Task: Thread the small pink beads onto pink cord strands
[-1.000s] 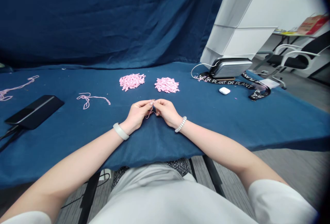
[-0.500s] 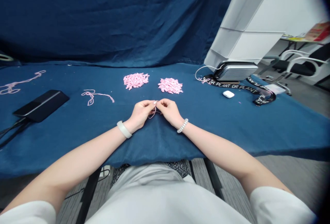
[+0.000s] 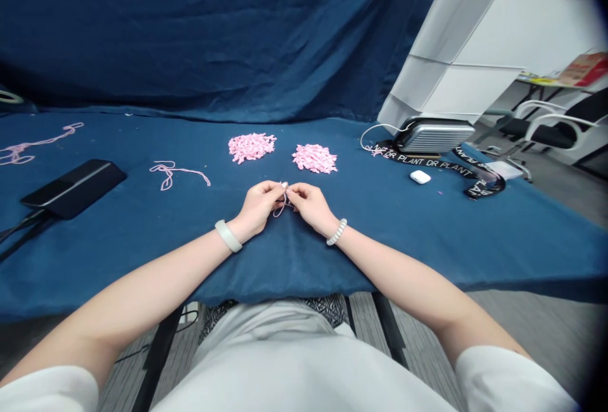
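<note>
1. Your left hand (image 3: 259, 206) and right hand (image 3: 311, 204) meet at the near middle of the desk (image 3: 427, 235). Their fingertips are almost touching, and both hands rest low on the blue cloth.
2. Each grip is pressed together, thumb against forefinger, pinching the short pink strand (image 3: 281, 207). It hangs in a small loop between your two hands, just above the cloth.
3. The strand looks thin, soft and very light, so it will likely go limp wherever you are not holding it. Take it with the fingertip pads, close to the spot you are working. A loose pinch would probably let it slide, and a hard tug could stretch or fray it.
4. Beyond your hands lie two heaps of small pink pieces, the left heap (image 3: 251, 146) and the right heap (image 3: 314, 157). They are set apart from each other and from your fingers.
5. To your left lie a longer loose pink string (image 3: 178, 173) and a flat black device (image 3: 73, 187) with a cable. Both are well apart from your hands.
6. To your right sit a white earbud case (image 3: 420, 176), a black printed lanyard (image 3: 475, 174) and a ribbed silver case (image 3: 434, 135).
7. You wear a pale bangle (image 3: 228, 236) on the left wrist and a beaded bracelet (image 3: 337, 231) on the right. Both are clear of the strand.
</note>
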`<action>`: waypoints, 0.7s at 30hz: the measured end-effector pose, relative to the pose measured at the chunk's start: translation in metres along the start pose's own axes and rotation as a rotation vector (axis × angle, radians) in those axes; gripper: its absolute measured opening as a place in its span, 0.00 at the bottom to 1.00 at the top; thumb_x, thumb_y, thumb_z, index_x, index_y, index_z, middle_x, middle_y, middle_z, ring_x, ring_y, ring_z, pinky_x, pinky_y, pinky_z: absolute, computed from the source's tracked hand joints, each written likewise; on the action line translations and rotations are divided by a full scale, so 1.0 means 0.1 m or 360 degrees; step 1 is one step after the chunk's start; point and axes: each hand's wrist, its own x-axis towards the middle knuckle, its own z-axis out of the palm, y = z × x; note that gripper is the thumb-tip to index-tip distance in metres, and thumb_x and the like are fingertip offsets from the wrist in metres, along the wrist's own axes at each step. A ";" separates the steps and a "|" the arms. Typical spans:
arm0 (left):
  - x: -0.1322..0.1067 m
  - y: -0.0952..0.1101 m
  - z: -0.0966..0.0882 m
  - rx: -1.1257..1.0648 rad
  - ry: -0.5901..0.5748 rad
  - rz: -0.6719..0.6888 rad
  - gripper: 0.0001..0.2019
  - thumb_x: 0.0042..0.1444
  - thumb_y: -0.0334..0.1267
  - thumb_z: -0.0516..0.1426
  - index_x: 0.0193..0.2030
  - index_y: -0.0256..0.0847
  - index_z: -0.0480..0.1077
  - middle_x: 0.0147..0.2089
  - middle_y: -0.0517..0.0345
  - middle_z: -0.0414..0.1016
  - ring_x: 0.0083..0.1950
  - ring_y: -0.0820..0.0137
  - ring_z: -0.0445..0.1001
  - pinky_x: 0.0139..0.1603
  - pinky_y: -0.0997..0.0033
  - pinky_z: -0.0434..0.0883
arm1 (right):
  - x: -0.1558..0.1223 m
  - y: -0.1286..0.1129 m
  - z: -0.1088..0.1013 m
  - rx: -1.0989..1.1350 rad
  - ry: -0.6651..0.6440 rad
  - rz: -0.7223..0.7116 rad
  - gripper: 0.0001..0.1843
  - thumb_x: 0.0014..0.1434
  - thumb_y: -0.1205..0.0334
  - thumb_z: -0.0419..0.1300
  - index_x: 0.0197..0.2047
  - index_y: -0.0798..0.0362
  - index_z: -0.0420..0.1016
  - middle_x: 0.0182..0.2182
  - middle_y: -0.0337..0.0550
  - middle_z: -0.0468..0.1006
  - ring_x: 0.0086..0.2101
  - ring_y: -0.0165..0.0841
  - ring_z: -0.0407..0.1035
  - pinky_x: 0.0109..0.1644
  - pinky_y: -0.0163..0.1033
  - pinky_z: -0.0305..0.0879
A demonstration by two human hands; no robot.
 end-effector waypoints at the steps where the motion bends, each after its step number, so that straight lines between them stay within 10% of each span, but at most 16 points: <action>1: 0.00 0.00 0.00 -0.0010 -0.0003 -0.0003 0.16 0.42 0.46 0.62 0.29 0.33 0.67 0.28 0.58 0.68 0.28 0.80 0.67 0.28 0.80 0.64 | -0.01 -0.01 0.00 -0.0005 -0.0026 0.0000 0.15 0.53 0.52 0.54 0.32 0.57 0.71 0.23 0.38 0.69 0.22 0.21 0.58 0.28 0.27 0.54; 21: 0.00 0.00 0.00 -0.0029 0.0003 0.0052 0.16 0.42 0.46 0.62 0.27 0.35 0.65 0.26 0.60 0.67 0.26 0.80 0.65 0.27 0.80 0.63 | 0.00 -0.02 -0.01 -0.0096 -0.0077 -0.0058 0.12 0.53 0.56 0.53 0.30 0.57 0.71 0.24 0.38 0.70 0.23 0.22 0.60 0.29 0.27 0.55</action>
